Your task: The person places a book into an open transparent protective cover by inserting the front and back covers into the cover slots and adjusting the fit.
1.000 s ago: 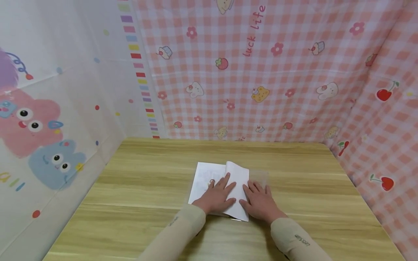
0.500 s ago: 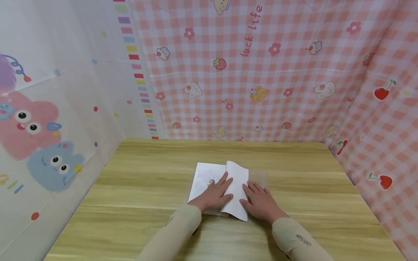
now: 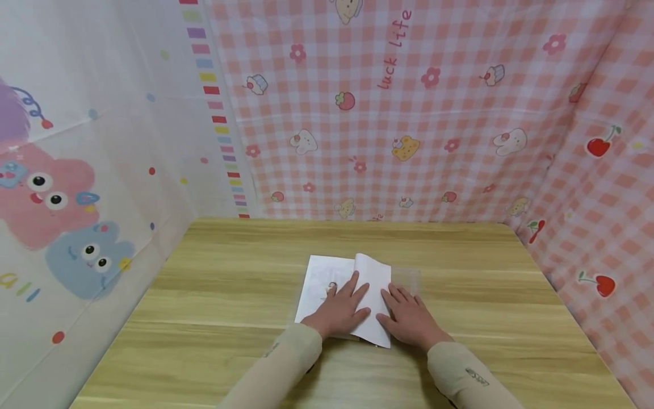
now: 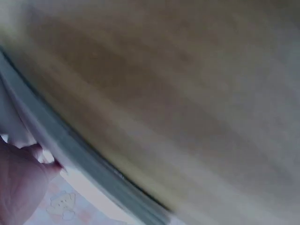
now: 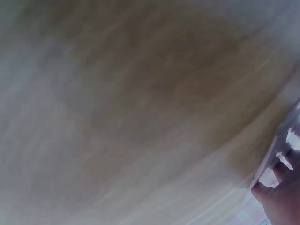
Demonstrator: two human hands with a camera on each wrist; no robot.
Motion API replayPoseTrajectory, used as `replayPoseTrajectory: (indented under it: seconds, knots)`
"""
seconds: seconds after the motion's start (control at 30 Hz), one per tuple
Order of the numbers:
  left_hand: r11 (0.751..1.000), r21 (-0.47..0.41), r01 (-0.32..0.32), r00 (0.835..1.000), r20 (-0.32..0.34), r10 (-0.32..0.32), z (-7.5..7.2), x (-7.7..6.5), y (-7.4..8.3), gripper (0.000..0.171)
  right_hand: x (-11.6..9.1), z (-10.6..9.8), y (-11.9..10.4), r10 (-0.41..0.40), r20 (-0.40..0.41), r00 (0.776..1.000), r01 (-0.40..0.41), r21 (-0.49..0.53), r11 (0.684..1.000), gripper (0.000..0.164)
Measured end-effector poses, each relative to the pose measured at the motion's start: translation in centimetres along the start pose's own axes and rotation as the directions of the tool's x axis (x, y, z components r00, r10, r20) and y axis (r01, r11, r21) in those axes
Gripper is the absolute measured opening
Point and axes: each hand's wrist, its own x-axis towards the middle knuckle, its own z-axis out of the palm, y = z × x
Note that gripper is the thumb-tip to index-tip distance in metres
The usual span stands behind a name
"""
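A white paper booklet [image 3: 375,289] lies on the table in the head view, with a small printed figure on its left part. Its blank right-hand leaf curves up slightly at the top. My left hand [image 3: 339,312] rests across the middle fold with fingers spread, thumb touching the leaf. At the leaf's right edge sits my right hand [image 3: 409,315], fingers straight, partly over a clear plastic sheet [image 3: 411,276]. In the left wrist view, the left hand [image 4: 21,180] is beside the booklet's edge [image 4: 93,161]. The right wrist view catches the right hand [image 5: 283,199] in its corner.
The wood-grain table [image 3: 230,272] spreads around the booklet on all sides. Behind it hangs a pink checked cloth [image 3: 378,125]. A white cloth with cartoon figures [image 3: 76,227] covers the left side.
My left hand slid slightly left and then back right, its thumb and fingers again lying on the leaf. The right hand stays almost still at the leaf's edge.
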Motion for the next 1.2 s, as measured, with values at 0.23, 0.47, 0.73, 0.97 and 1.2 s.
replayPoseTrajectory:
  seconds: [0.23, 0.47, 0.73, 0.97, 1.2]
  knots:
    - [0.995, -0.095, -0.013, 0.999, 0.043, 0.017, -1.2, 0.2, -0.4, 0.054, 0.2, -0.1, 0.4, -0.004, -0.019, 1.000, 0.004, 0.011, 1.000, 0.064]
    - [1.000, 0.006, -0.030, 1.000, -0.004, 0.030, -0.3, 0.1, -0.4, 0.054, 0.1, 0.3, 0.5, -0.011, -0.018, 1.000, 0.010, -0.050, 0.999, 0.065]
    - [0.999, 0.040, -0.021, 0.999, -0.032, 0.023, 0.5, 0.0, -0.5, 0.054, -0.3, 0.7, 0.6, -0.035, -0.065, 0.997, 0.032, -0.055, 0.998, 0.065]
    - [0.999, 0.041, -0.019, 0.999, -0.041, 0.020, -0.3, -0.3, 0.4, 0.053, -0.4, 0.8, 0.8, -0.034, -0.087, 0.996, 0.033, -0.015, 0.999, 0.066]
    - [0.991, 0.133, 0.030, 1.000, -0.002, -0.030, -0.7, 0.1, 1.8, 0.053, -0.4, 0.6, 0.7, -0.028, -0.084, 0.996, 0.027, -0.009, 1.000, 0.061]
